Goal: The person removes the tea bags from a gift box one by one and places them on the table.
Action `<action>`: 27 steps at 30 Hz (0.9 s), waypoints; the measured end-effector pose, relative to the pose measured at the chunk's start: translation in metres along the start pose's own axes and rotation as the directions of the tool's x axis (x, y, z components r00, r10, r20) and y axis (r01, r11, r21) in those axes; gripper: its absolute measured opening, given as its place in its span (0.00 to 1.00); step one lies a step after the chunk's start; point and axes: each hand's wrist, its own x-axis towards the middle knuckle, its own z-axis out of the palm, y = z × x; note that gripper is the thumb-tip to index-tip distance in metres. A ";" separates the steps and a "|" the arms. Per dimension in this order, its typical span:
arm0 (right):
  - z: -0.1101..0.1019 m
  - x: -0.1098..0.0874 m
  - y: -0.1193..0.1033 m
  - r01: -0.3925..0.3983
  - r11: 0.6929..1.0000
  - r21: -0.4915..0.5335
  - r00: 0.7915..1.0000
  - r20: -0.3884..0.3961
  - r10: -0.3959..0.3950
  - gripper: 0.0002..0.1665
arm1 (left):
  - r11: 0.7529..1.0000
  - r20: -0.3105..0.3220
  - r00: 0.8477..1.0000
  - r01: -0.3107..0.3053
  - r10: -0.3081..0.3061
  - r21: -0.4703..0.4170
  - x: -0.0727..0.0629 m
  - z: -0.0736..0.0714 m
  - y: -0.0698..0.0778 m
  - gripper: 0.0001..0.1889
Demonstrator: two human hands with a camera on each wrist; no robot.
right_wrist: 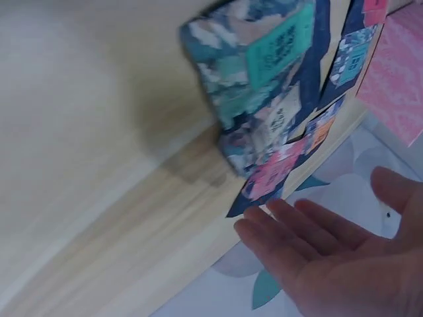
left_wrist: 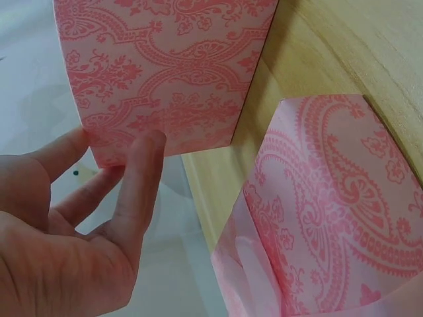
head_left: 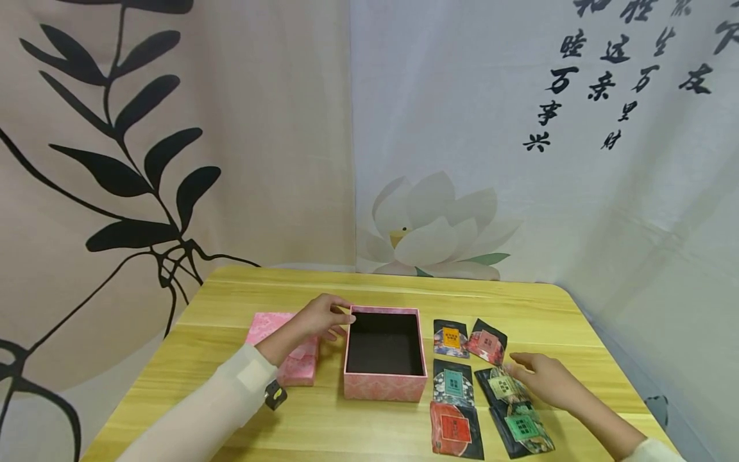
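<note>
A pink patterned box (head_left: pixel 385 387) with a dark inside stands uncovered on the table. My left hand (head_left: pixel 324 316) holds its far left corner, the thumb over the rim and other fingers against the outer wall (left_wrist: pixel 178 72). To the right lie several flat black pouches with coloured labels. My right hand (head_left: pixel 545 378) is just beside the pouch with a pale yellow label (head_left: pixel 501 386), fingers extended, nothing held. Whether its fingertips touch that pouch cannot be told. In the right wrist view, the fingers lie near a red-labelled pouch (right_wrist: pixel 274 173).
The pink lid (head_left: pixel 299 371), with a ribbon (left_wrist: pixel 248 264), lies left of the box beneath my left forearm. Other pouches bear orange (head_left: pixel 451 338), teal (head_left: pixel 453 383), red (head_left: pixel 456 428) and green (head_left: pixel 522 427) labels. A printed cloth (head_left: pixel 277 128) hangs behind the wooden table (head_left: pixel 358 430).
</note>
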 end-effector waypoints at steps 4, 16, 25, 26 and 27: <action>0.005 0.007 -0.017 0.010 1.000 -0.029 1.000 -0.028 -0.011 0.45 | 1.000 -0.016 1.000 0.005 -0.005 0.021 -0.001 0.000 0.001 0.24; 0.018 0.027 -0.059 0.209 0.964 -0.162 0.952 -0.190 -0.238 0.44 | 0.994 -0.031 0.999 -0.014 0.017 0.109 0.000 -0.003 0.001 0.24; 0.018 0.041 -0.080 0.197 0.942 -0.272 0.932 -0.245 -0.265 0.41 | 0.950 -0.048 0.992 -0.094 0.113 0.298 -0.001 -0.005 0.003 0.21; 0.017 0.042 -0.082 0.194 0.941 -0.278 0.932 -0.248 -0.265 0.42 | 0.947 -0.048 0.992 -0.096 0.116 0.306 -0.001 -0.006 0.004 0.21; 0.017 0.044 -0.083 0.192 0.940 -0.282 0.932 -0.249 -0.265 0.42 | 0.941 -0.045 0.991 -0.102 0.123 0.322 -0.002 -0.006 0.004 0.21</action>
